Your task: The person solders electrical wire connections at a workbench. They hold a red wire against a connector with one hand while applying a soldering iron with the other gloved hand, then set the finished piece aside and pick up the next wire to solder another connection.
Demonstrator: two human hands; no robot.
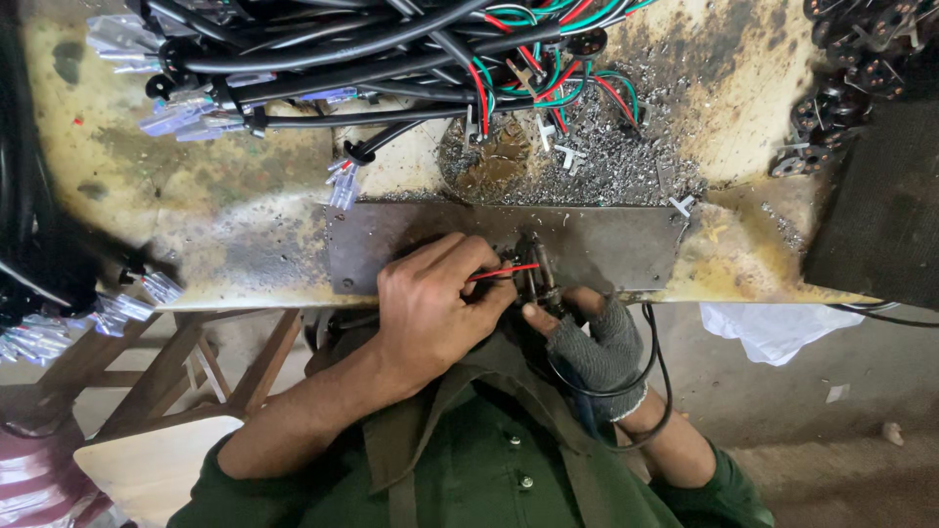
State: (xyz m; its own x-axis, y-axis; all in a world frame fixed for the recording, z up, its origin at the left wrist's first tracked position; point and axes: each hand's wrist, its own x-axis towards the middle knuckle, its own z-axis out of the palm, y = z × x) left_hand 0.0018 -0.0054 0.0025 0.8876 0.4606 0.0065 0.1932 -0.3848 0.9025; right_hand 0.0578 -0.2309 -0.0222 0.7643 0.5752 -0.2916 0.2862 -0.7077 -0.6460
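Observation:
My left hand (435,298) is bare and pinches a thin red wire (504,273) over a grey metal plate (626,249) at the bench's near edge. The wire's tip meets a small dark metal part (533,262) standing on the plate. My right hand (597,342) wears a grey fingerless glove and grips a soldering iron (544,279), whose tip points at that same part. A black cord (650,367) loops from the iron around my right wrist.
A heap of black cables with red and green wires (411,49) fills the bench's far side. Metal filings and solder scraps (587,161) lie behind the plate. Dark round parts (841,78) pile at the far right. White cloth (773,328) lies on the floor.

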